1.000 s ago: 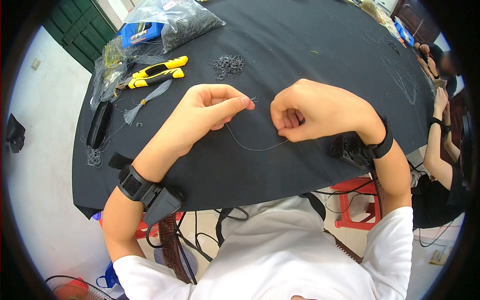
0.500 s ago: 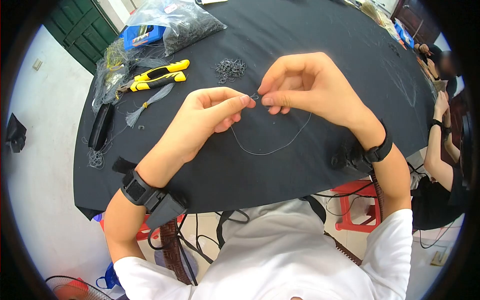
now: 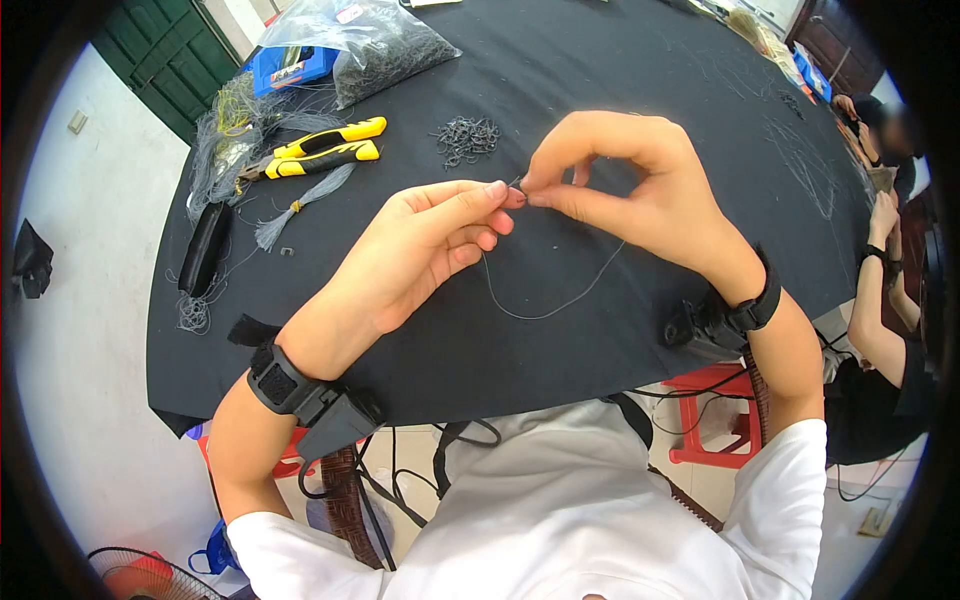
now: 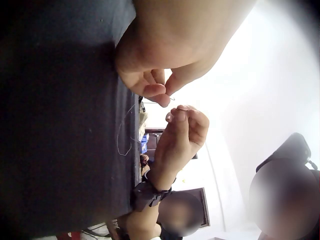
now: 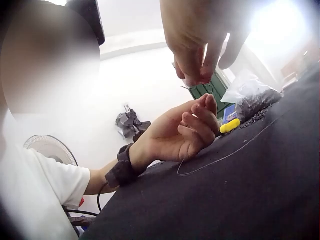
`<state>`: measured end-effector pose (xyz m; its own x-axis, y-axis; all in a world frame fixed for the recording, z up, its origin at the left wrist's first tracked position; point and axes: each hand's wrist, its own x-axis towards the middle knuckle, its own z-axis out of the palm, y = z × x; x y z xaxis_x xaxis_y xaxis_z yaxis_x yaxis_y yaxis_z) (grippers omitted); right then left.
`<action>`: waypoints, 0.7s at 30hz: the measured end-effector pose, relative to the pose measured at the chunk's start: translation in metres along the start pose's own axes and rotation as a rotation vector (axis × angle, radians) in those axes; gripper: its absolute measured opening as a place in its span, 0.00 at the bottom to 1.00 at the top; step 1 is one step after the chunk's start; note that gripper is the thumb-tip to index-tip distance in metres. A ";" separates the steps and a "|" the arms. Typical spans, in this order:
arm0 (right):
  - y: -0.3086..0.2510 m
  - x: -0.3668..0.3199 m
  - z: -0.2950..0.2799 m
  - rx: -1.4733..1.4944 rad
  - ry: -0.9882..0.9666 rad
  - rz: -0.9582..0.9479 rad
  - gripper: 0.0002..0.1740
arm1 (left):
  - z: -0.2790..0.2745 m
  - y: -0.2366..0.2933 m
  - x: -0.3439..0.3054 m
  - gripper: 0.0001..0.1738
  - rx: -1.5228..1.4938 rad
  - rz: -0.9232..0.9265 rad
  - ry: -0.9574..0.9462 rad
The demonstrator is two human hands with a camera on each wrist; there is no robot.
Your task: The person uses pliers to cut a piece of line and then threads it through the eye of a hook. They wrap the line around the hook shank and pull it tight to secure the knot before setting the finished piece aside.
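Observation:
Over the black-covered table, the left hand (image 3: pixel 425 245) pinches the end of a thin grey line between thumb and index finger; a small bit of it sticks out past the fingertips in the left wrist view. Close beside it, the right hand (image 3: pixel 640 195) pinches a small thin piece, seen at its thumb (image 4: pixel 181 111) and index finger. Between the hands the line (image 3: pixel 540 317) hangs in a loose loop. What the tiny piece is, I cannot tell. A pile of small dark hooks or rings (image 3: pixel 466 140) lies beyond the hands.
Yellow-black pliers (image 3: pixel 325 150), a tied grey bundle (image 3: pixel 297 205), a black-handled item (image 3: pixel 205 250) and tangled line lie at the left. Behind them are a blue box (image 3: pixel 290 70) and a clear bag (image 3: pixel 390 55). Another person sits at the right edge.
The right hand has moved up and left from farther right, bringing its fingertips against the left hand's. The left hand has shifted slightly right, its lower fingers less curled.

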<state>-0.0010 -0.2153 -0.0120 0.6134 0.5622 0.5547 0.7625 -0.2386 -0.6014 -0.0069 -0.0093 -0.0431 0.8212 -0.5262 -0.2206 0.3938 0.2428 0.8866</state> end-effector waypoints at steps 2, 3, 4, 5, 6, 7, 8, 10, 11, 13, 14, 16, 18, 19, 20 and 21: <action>-0.001 0.000 0.001 -0.047 -0.009 -0.066 0.07 | -0.001 0.000 0.000 0.12 -0.021 -0.013 -0.023; -0.001 -0.001 0.001 -0.070 -0.017 -0.097 0.07 | -0.001 0.000 0.000 0.12 -0.023 -0.026 -0.035; 0.000 -0.001 0.002 -0.093 -0.024 -0.130 0.07 | -0.001 0.000 -0.001 0.12 -0.024 -0.039 -0.045; 0.001 0.000 0.003 -0.104 -0.019 -0.175 0.07 | 0.000 0.001 -0.001 0.12 -0.004 -0.050 -0.050; 0.003 0.000 0.004 -0.116 -0.014 -0.219 0.07 | 0.002 0.002 -0.003 0.12 0.015 -0.063 -0.056; 0.005 0.000 0.004 -0.128 -0.010 -0.261 0.07 | 0.003 0.002 -0.003 0.12 0.034 -0.075 -0.063; 0.004 0.000 0.004 -0.132 -0.011 -0.269 0.07 | 0.003 0.002 -0.004 0.12 0.027 -0.072 -0.070; 0.004 -0.001 0.003 -0.140 -0.014 -0.283 0.08 | 0.001 0.002 -0.003 0.12 0.013 -0.065 -0.087; 0.004 -0.001 0.002 -0.146 -0.013 -0.291 0.08 | 0.001 0.003 -0.003 0.12 0.007 -0.071 -0.090; 0.004 -0.001 0.001 -0.153 -0.012 -0.307 0.08 | 0.001 0.003 -0.003 0.12 -0.006 -0.086 -0.093; 0.004 -0.001 0.001 -0.156 -0.018 -0.287 0.08 | 0.002 0.003 -0.003 0.12 0.003 -0.081 -0.089; 0.002 -0.002 -0.001 -0.160 -0.031 -0.247 0.08 | 0.003 0.004 -0.004 0.12 0.019 -0.071 -0.079; 0.002 -0.003 -0.002 -0.177 -0.039 -0.244 0.08 | 0.002 0.004 -0.004 0.11 0.013 -0.075 -0.085; 0.002 -0.003 -0.002 -0.185 -0.042 -0.241 0.08 | 0.002 0.004 -0.004 0.11 0.011 -0.078 -0.088; 0.002 -0.003 0.000 -0.175 -0.027 -0.234 0.07 | 0.002 0.004 -0.004 0.11 0.018 -0.067 -0.087; 0.003 -0.003 0.001 -0.166 -0.012 -0.228 0.07 | 0.002 0.003 -0.004 0.11 0.024 -0.055 -0.086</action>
<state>-0.0012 -0.2169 -0.0159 0.4206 0.6254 0.6573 0.9044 -0.2311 -0.3588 -0.0092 -0.0080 -0.0388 0.7599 -0.6065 -0.2340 0.4262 0.1929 0.8838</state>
